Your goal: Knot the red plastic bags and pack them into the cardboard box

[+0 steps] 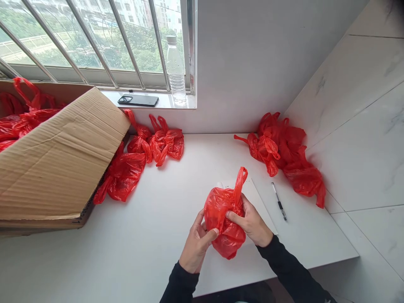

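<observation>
A tied red plastic bag (221, 210) is held above the white table (151, 252), its knotted handle sticking up. My left hand (197, 244) grips its lower left side, fingers closed on the plastic. My right hand (251, 223) clasps its right side, fingers pressed into it. A white sheet of paper (259, 202) lies on the table under the bag.
A black pen (279, 202) lies right of the paper. Red bags are heaped at the back right (284, 155) and back left (142, 151). A tilted cardboard box (53, 164) holds more. A phone (138, 100) and water bottle (175, 69) rest on the windowsill.
</observation>
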Demonstrator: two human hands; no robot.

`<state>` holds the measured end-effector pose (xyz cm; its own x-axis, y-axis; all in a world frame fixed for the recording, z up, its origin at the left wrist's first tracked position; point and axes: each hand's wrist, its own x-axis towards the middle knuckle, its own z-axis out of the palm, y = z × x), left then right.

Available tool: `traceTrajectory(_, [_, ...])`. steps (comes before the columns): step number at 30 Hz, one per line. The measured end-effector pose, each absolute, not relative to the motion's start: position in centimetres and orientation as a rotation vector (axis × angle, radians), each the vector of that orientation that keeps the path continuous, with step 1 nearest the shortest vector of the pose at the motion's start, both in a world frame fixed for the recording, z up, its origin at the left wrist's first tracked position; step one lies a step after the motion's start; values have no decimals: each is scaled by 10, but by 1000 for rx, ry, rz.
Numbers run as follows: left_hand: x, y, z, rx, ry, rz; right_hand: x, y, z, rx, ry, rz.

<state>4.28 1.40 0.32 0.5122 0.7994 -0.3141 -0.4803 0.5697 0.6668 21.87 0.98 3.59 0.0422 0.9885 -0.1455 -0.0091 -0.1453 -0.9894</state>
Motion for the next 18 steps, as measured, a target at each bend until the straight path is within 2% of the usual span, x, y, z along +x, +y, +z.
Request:
traceTrajectory(9, [48, 8, -8, 532, 683, 842, 215, 12, 44, -1337, -1023, 1248])
traceTrajectory(18, [46, 11, -12, 455, 730, 795, 212, 12, 51, -1222, -896, 1366])
